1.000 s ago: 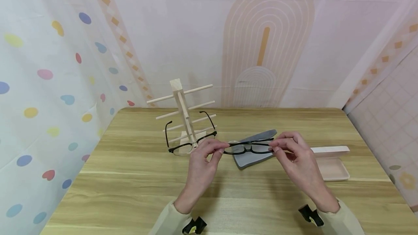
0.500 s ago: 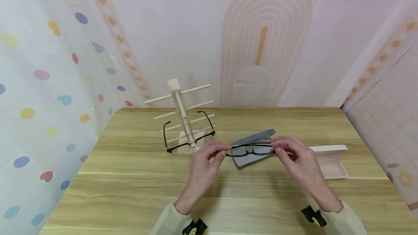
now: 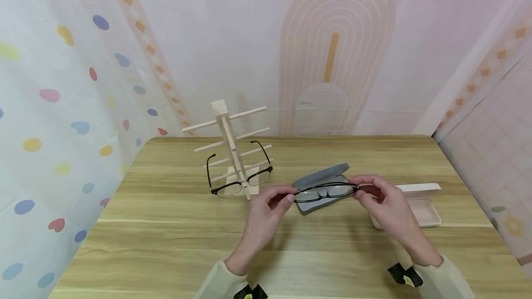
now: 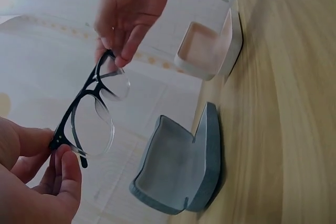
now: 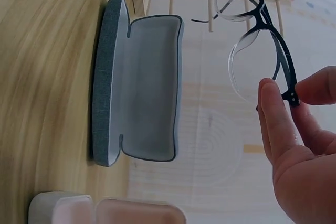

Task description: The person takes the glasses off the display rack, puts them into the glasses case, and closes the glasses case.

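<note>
Both hands hold one pair of black-framed glasses (image 3: 323,196) with clear lower rims and folded temples. My left hand (image 3: 268,211) pinches the left end of the frame between thumb and fingers. At the other end, the right hand (image 3: 386,209) pinches the hinge corner, as the right wrist view shows closely. Beneath and behind the glasses, a grey glasses case (image 4: 176,166) stands with its lid up, its pale inside bare. In the head view the glasses overlap this case.
A wooden display rack (image 3: 229,137) with crossbars stands left of the case, with a second pair of black-topped glasses (image 3: 242,184) on it. To the right lies an opened pale pink case (image 3: 428,211), partly behind the right hand. A patterned curtain (image 3: 232,36) hangs behind the table (image 3: 158,243).
The glasses have shifted slightly right and down in the head view, with both hands following. They now tilt a little, and their lenses show more fully. The head view has also drifted slightly.
</note>
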